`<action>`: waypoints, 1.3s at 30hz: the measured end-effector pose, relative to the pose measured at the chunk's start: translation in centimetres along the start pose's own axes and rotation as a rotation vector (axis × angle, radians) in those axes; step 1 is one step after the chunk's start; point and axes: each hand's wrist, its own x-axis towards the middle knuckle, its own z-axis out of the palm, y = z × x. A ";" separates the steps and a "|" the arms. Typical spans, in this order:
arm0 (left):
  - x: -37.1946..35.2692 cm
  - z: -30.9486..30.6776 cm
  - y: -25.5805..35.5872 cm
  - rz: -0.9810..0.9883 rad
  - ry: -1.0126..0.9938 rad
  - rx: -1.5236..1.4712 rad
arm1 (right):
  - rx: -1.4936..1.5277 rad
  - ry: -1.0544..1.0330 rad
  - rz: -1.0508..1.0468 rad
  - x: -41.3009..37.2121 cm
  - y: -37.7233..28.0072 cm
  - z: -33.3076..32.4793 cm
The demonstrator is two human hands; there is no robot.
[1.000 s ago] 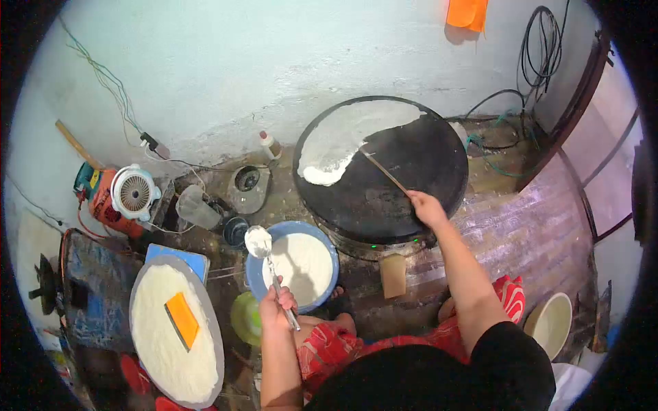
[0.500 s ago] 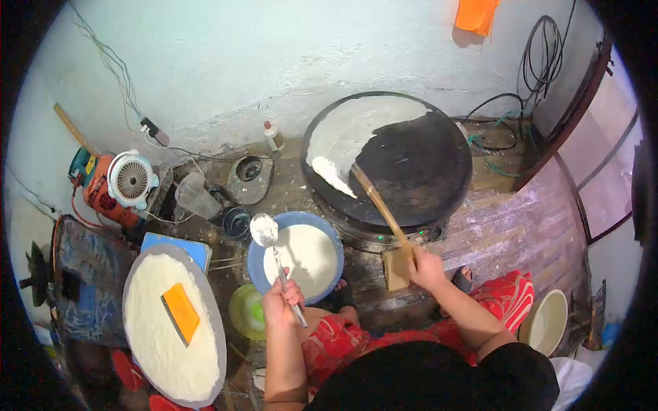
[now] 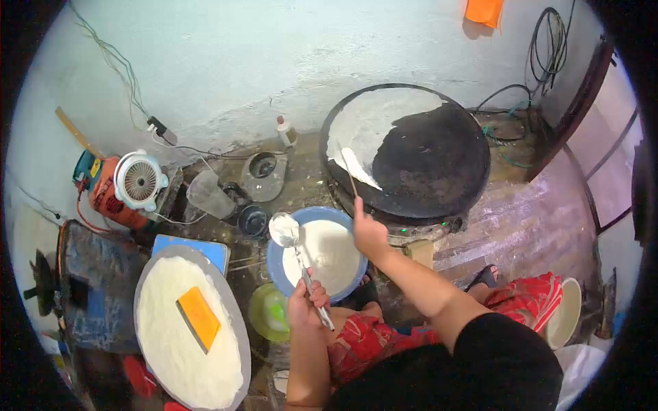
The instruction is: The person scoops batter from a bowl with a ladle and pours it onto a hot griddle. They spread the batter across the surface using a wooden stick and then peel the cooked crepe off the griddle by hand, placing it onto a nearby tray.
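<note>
Head view: roughly a third done, judging by the griddle (image 3: 439, 157), with thin white batter (image 3: 373, 123) spread over only its upper-left part and the remainder bare, dark and yet to be covered. At the griddle's near-left edge, the right hand (image 3: 370, 236), fingers wrapped around the end of a thin spreader (image 3: 351, 179), blade end lying in a thicker ridge of batter on the griddle's left side. Well below the griddle, the left hand (image 3: 305, 301), closed around the handle of a ladle (image 3: 284, 229), scoop coated white and raised over the rim of a blue bowl (image 3: 273, 264). Just below-left of the griddle, that blue bowl, well filled with white batter. Farther left of the griddle, a round tray (image 3: 233, 308) bearing a flat white sheet and an orange card (image 3: 199, 318). Between tray and blue bowl, a small green bowl (image 3: 264, 312), contents unclear. Below-right of the griddle, a white bowl (image 3: 565, 312), contents not made out.
</note>
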 end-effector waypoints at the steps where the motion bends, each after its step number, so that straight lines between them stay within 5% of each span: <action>1: 0.0 -0.2 0.1 -0.011 -0.016 -0.004 | 0.032 0.055 -0.012 -2.0 0.5 -0.7; 5: 0.1 -0.2 -0.2 0.003 -0.047 -0.007 | 0.162 -0.219 0.150 -7.1 -0.7 -5.9; 8: -0.2 0.5 -0.2 0.086 0.012 0.076 | 0.047 -0.132 -0.015 -3.0 -2.0 -1.1; 11: -0.7 0.2 0.3 0.059 0.055 0.066 | 0.024 0.017 0.074 0.8 -2.3 0.8; 17: -0.6 -0.1 0.3 0.062 -0.026 0.075 | 0.258 0.018 0.182 -7.3 0.1 -2.9; 19: -0.7 0.3 0.1 0.099 0.030 0.105 | 0.205 -0.006 0.173 -6.4 -0.5 -0.5; 22: -0.8 0.4 0.2 0.078 0.026 0.088 | -0.066 0.222 -0.003 -3.3 -1.2 1.3; 30: -0.6 0.1 0.2 0.094 0.023 0.142 | 0.237 -0.093 0.246 -8.8 0.1 -1.5; 31: -0.7 0.2 0.2 0.107 0.062 0.139 | 0.245 -0.095 0.250 -8.1 0.5 0.0; 33: -0.4 -0.2 0.6 0.085 0.039 0.117 | 0.096 0.220 0.026 -6.8 0.9 1.9; 39: -0.3 -0.5 0.7 0.044 -0.009 0.089 | 0.174 0.068 0.279 -10.7 3.8 -2.7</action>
